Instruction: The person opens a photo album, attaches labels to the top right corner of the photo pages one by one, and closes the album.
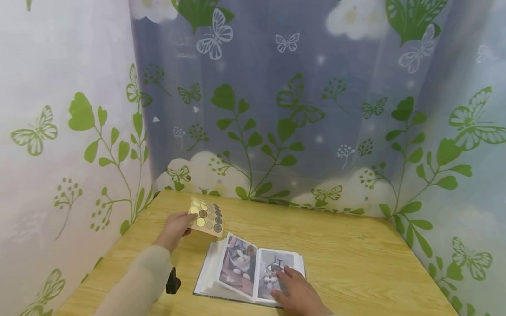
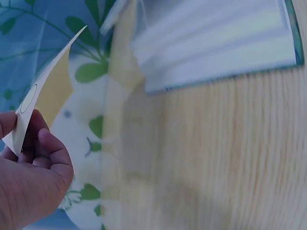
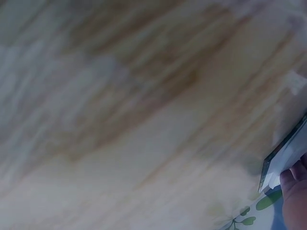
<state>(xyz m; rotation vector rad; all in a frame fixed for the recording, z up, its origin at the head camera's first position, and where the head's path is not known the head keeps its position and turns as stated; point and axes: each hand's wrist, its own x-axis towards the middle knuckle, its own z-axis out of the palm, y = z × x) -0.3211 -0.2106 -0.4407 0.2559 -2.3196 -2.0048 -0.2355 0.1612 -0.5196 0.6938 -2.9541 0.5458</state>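
My left hand (image 1: 175,229) pinches a sheet of round stickers (image 1: 209,217) at its left edge, thumb on the front. The sheet is held up beyond the album's left side, with gold, brown and dark circles in rows. In the left wrist view the sheet (image 2: 55,84) appears nearly edge-on and slightly bent. Below it an open photo album (image 1: 256,279) lies on the table, showing a cat photo (image 1: 238,267) with a round brown spot near its upper right corner. Over the right-hand photo (image 1: 270,272), my right hand (image 1: 297,292) rests with fingers loosely extended, covering its lower right part.
The album lies on a wood-grain table (image 1: 358,264). Curtains (image 1: 255,107) printed with green leaves and butterflies enclose the back and both sides. A small black device (image 1: 173,283) shows beside the left sleeve (image 1: 140,279). Several loose pages stand raised at the album's left side.
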